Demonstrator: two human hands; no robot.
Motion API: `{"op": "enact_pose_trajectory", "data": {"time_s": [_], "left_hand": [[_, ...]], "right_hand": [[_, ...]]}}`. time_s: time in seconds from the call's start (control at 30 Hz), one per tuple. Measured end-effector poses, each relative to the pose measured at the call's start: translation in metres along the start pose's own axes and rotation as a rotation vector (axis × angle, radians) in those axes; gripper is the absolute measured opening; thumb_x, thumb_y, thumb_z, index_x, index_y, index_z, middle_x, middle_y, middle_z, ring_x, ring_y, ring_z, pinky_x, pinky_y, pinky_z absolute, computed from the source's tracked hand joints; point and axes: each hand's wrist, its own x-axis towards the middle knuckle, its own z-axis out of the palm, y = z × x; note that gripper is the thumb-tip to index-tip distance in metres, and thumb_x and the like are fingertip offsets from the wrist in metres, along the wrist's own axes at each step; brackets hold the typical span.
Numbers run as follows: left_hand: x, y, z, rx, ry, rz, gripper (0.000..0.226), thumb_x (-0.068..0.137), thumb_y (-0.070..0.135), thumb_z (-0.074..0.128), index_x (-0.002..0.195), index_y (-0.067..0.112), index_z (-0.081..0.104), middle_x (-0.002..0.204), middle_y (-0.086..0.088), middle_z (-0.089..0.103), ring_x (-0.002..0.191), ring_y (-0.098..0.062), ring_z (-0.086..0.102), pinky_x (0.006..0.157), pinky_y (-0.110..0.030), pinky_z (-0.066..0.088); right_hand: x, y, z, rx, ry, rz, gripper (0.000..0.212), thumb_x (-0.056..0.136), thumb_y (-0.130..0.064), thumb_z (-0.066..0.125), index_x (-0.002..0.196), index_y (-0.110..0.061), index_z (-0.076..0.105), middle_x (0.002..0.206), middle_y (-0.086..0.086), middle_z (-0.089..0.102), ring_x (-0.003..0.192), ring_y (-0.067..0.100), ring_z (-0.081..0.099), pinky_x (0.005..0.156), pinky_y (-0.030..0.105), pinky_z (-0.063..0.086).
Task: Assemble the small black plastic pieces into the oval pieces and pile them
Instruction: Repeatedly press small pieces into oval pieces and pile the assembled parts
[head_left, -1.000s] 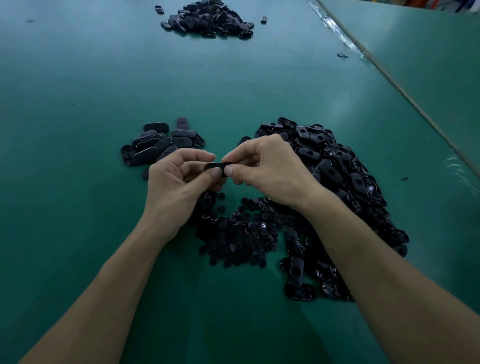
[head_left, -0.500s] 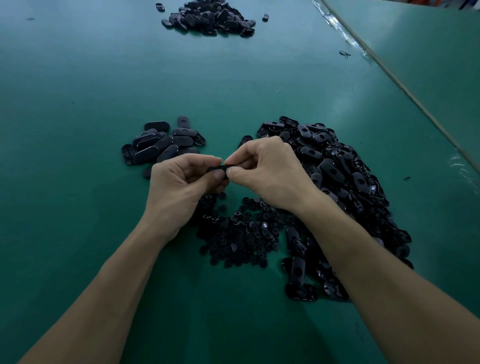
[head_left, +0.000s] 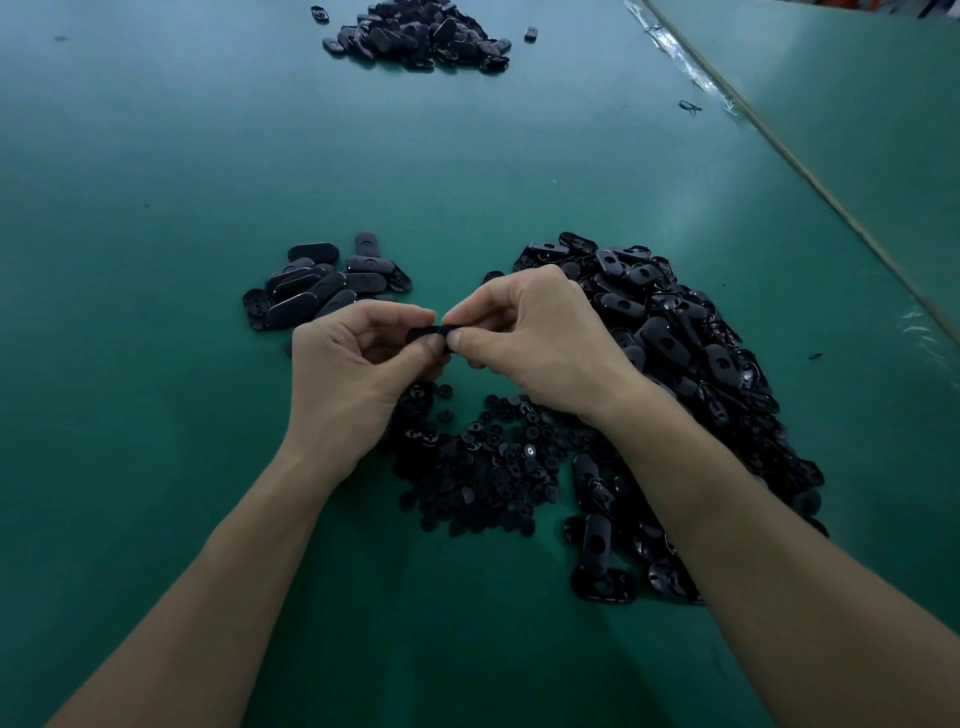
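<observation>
– Between the fingertips, over the green surface (head_left: 156, 208), what's that?
– One oval piece (head_left: 434, 332). The left hand (head_left: 353, 374) and right hand (head_left: 535, 343) each pinch an end, fingers curled. Whether its small insert is seated, I can't tell.
– How far along?
– Early, I'd judge: a small finished pile (head_left: 322, 291) at left, a much bigger heap of ovals (head_left: 675, 353) at right, loose small pieces (head_left: 483, 467) beneath the wrists.
– Anything obstructing?
– No; a far pile (head_left: 421, 34) lies well apart.

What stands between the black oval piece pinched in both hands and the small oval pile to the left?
Nothing visible. The black oval plastic piece is pinched by the left hand and right hand; the small pile of black ovals lies just beyond the left hand.
</observation>
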Motion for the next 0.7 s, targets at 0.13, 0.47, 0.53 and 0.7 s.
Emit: {"op": "enact_pose_trajectory", "data": {"time_s": [0.13, 0.47, 0.53, 0.7], "left_hand": [[0.001, -0.002, -0.002, 0.219, 0.083, 0.096, 0.029, 0.081, 0.004, 0.081, 0.088, 0.031, 0.072, 0.082, 0.012, 0.076, 0.073, -0.009, 0.073, 0.07, -0.022, 0.058], [0.012, -0.002, -0.027, 0.597, 0.355, 0.119, 0.017, 0.089, 0.016, 0.073, 0.094, 0.031, 0.068, 0.082, 0.028, 0.062, 0.07, 0.013, 0.062, 0.074, -0.004, 0.047], [0.012, -0.003, -0.027, 0.649, 0.346, 0.111, 0.015, 0.09, 0.016, 0.072, 0.097, 0.028, 0.07, 0.081, 0.019, 0.065, 0.069, 0.004, 0.063, 0.074, -0.007, 0.047], [0.011, -0.005, -0.027, 0.758, 0.312, 0.084, 0.018, 0.088, 0.007, 0.072, 0.103, 0.016, 0.074, 0.104, 0.001, 0.059, 0.086, -0.015, 0.061, 0.085, -0.003, 0.04]], "right_hand": [[0.0, 0.002, 0.003, -0.043, -0.017, 0.031, 0.016, 0.09, -0.016, 0.071, 0.104, -0.021, 0.076, 0.087, -0.013, 0.073, 0.082, -0.005, 0.068, 0.08, 0.014, 0.054], [-0.002, 0.021, 0.014, -0.643, -0.157, 0.191, 0.06, 0.1, -0.048, 0.05, 0.155, -0.039, 0.026, 0.164, 0.007, 0.015, 0.149, 0.031, 0.016, 0.119, 0.05, 0.016], [-0.001, 0.022, 0.015, -0.672, -0.177, 0.19, 0.056, 0.102, -0.051, 0.045, 0.154, -0.04, 0.028, 0.166, 0.008, 0.012, 0.15, 0.031, 0.013, 0.12, 0.051, 0.013], [0.001, 0.02, 0.01, -0.692, -0.143, 0.15, 0.046, 0.102, -0.038, 0.05, 0.148, -0.031, 0.045, 0.158, 0.004, 0.031, 0.142, 0.031, 0.03, 0.117, 0.047, 0.024]]}}
